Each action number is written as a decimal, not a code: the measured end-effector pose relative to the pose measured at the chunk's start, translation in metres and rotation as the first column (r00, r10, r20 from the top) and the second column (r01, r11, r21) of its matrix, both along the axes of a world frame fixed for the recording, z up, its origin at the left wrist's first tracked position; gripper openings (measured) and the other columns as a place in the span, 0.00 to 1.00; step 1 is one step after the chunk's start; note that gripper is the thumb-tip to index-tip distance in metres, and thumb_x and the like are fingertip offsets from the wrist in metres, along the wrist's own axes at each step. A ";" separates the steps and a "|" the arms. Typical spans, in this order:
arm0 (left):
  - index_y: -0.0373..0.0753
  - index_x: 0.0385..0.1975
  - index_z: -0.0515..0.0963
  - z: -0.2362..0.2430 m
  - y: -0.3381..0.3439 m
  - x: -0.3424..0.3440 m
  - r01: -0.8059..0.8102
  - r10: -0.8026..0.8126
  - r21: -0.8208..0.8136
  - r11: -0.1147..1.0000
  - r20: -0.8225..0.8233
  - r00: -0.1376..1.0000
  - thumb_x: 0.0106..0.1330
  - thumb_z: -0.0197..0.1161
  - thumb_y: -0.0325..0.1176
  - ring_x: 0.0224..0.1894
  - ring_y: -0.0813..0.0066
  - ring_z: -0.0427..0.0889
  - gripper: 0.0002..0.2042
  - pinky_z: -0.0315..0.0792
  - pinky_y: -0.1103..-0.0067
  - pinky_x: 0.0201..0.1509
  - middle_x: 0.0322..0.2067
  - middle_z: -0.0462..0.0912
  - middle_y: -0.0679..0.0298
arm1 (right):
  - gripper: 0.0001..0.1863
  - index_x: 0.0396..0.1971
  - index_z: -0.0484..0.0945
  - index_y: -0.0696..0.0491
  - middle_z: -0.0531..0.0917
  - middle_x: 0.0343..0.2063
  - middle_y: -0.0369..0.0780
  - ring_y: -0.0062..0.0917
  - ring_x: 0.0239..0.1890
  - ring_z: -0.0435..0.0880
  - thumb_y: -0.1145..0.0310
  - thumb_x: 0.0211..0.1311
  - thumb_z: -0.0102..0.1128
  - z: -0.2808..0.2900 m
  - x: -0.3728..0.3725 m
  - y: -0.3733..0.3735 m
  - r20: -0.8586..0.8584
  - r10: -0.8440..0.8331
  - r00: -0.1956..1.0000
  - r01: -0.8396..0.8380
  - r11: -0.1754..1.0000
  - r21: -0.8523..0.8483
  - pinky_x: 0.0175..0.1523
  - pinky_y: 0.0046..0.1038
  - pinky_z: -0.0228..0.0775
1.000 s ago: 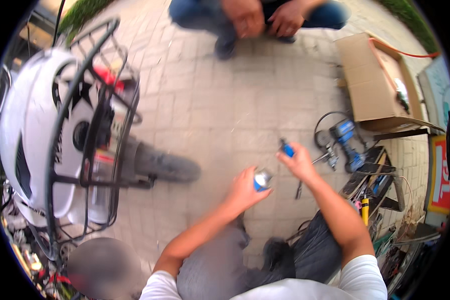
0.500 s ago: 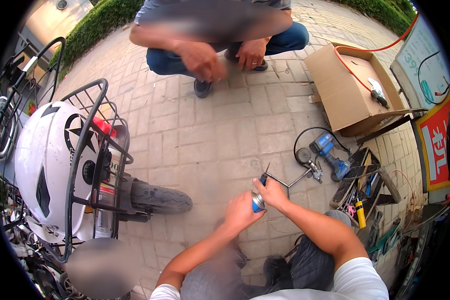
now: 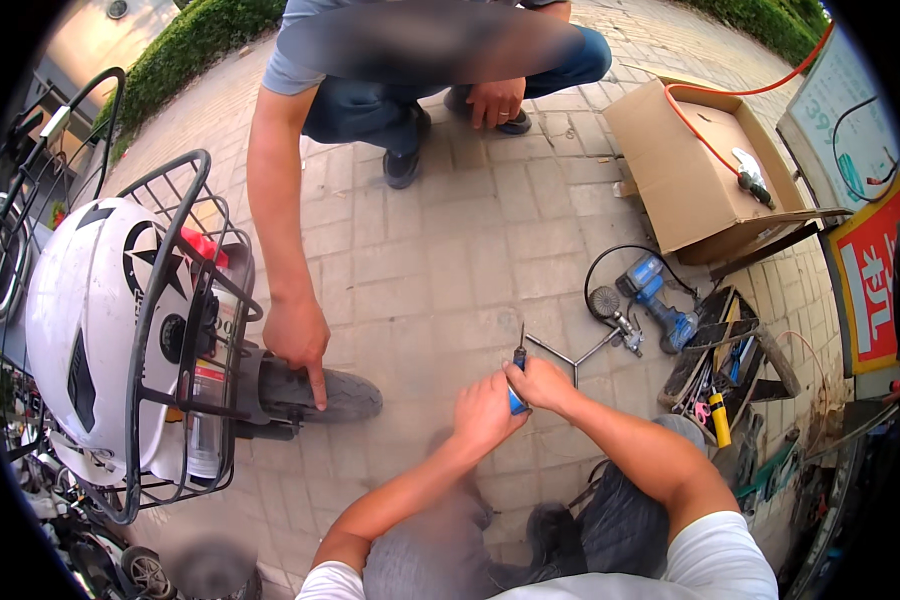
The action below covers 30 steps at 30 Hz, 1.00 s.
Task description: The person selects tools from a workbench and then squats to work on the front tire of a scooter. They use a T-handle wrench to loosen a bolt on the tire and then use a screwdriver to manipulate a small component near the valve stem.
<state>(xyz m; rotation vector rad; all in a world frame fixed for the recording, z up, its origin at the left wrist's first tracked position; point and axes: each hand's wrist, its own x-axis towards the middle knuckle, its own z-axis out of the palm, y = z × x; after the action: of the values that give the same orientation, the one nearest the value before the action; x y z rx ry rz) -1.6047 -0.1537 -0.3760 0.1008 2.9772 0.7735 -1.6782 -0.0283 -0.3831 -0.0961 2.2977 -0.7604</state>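
While your right hand (image 3: 542,383) grips a blue-handled tool (image 3: 518,372), your left hand (image 3: 482,412) closes beside it. Another person's finger (image 3: 317,385) touches the scooter tyre (image 3: 322,395).

Outdoor daylight. Grey brick paving (image 3: 440,270) covered the ground; a trimmed green hedge (image 3: 205,45) ran along the far edge, beside a beige wall (image 3: 80,40).

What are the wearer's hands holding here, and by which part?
Both the left hand and the right hand grip a small blue-handled tool with a thin dark shaft by its handle; the shaft points up, free.
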 end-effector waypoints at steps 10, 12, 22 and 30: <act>0.37 0.35 0.71 -0.019 -0.018 0.005 -0.069 0.067 0.054 0.996 0.037 0.997 0.41 0.73 0.44 0.33 0.52 0.80 0.25 0.73 0.63 0.34 0.30 0.79 0.54 | 0.26 0.43 0.75 0.58 0.81 0.35 0.56 0.50 0.42 0.80 0.50 0.55 0.48 -0.009 0.003 -0.012 -0.166 -0.081 0.983 0.081 0.997 -0.003 0.48 0.44 0.71; 0.36 0.34 0.71 -0.018 -0.012 0.003 -0.079 0.077 0.062 0.995 0.036 0.996 0.41 0.73 0.43 0.33 0.52 0.79 0.24 0.73 0.63 0.35 0.30 0.79 0.53 | 0.26 0.43 0.75 0.59 0.81 0.34 0.57 0.50 0.41 0.80 0.51 0.57 0.46 0.001 0.000 -0.010 -0.126 -0.034 0.991 0.042 0.997 0.062 0.48 0.45 0.70; 0.37 0.31 0.72 -0.004 -0.016 0.004 -0.104 0.100 0.076 0.992 0.055 0.994 0.41 0.73 0.43 0.34 0.54 0.79 0.22 0.71 0.64 0.36 0.28 0.79 0.56 | 0.28 0.37 0.77 0.63 0.81 0.33 0.58 0.52 0.41 0.80 0.49 0.61 0.45 0.006 -0.005 -0.016 -0.128 0.078 0.989 -0.064 0.991 0.116 0.48 0.44 0.70; 0.38 0.32 0.74 0.009 -0.012 -0.010 -0.133 0.127 0.125 0.983 0.052 0.991 0.41 0.73 0.46 0.33 0.54 0.80 0.23 0.72 0.63 0.35 0.28 0.80 0.55 | 0.28 0.42 0.75 0.62 0.81 0.32 0.56 0.51 0.39 0.80 0.52 0.54 0.45 0.015 -0.014 -0.010 -0.218 0.054 0.974 -0.059 0.998 -0.014 0.47 0.44 0.71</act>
<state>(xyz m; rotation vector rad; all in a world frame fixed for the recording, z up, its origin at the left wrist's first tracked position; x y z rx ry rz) -1.6152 -0.1662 -0.3671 -0.1044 2.9140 0.9688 -1.6924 -0.0380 -0.3676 -0.2651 2.4825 -0.7767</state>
